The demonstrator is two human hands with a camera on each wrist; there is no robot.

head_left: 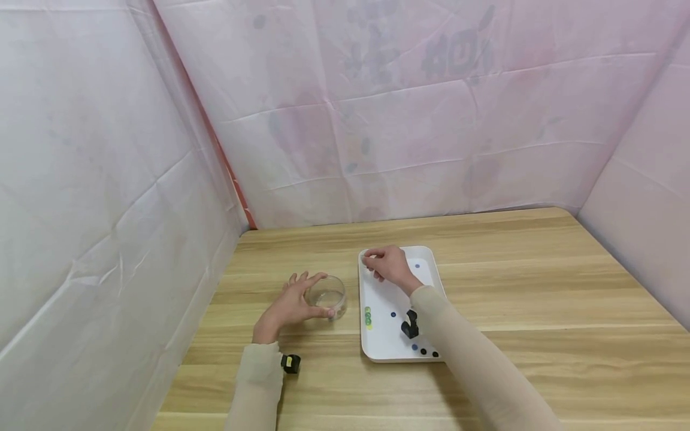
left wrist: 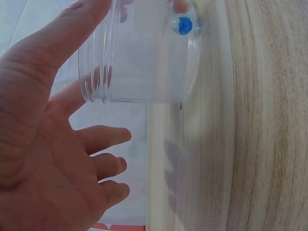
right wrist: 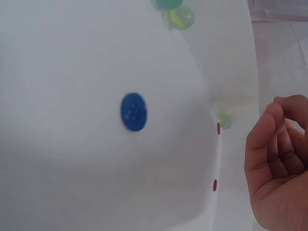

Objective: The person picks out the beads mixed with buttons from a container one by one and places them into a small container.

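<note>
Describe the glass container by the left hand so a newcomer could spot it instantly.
On the wooden table, look just left of the white tray. There the left hand cups a small clear glass jar with thumb and fingers around its sides. It is the only see-through vessel in the scene, round and low, and the left wrist view shows a blue marble at its bottom.

You're sitting in a makeshift recording booth, not a lived-in room: thin pink sheets (head_left: 409, 120) with fold creases hang as walls on three sides, closing in tight around one plain wooden table (head_left: 539, 287).
</note>
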